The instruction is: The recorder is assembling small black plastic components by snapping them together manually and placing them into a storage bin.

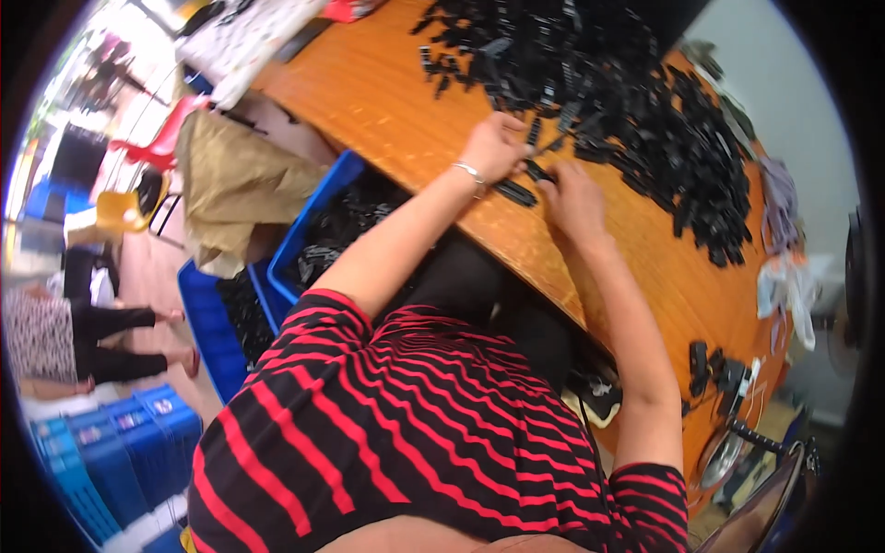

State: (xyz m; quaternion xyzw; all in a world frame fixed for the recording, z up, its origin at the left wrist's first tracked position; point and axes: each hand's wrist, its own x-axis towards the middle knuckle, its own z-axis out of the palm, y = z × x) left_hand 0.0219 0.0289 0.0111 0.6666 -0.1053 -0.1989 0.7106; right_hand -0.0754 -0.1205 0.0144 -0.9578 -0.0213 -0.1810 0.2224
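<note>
Both of my hands meet over the near edge of a wooden table, at a small black plastic part (536,170). My left hand (498,146), with a bracelet at the wrist, is closed with its fingertips pinched at the part's left end. From the right, my right hand (573,198) grips the same part between thumb and fingers. Just below them another black plastic piece (515,192) lies at the table's edge. Beyond my hands spreads a large heap of similar black parts (590,83). The exact kind of part is too small to make out.
The wooden table (387,111) runs from far left to near right. Blue bins (288,241) holding black parts stand below its left edge, by a brown sack (235,175). A black device (733,378) sits at the right. Another person (83,332) stands at far left.
</note>
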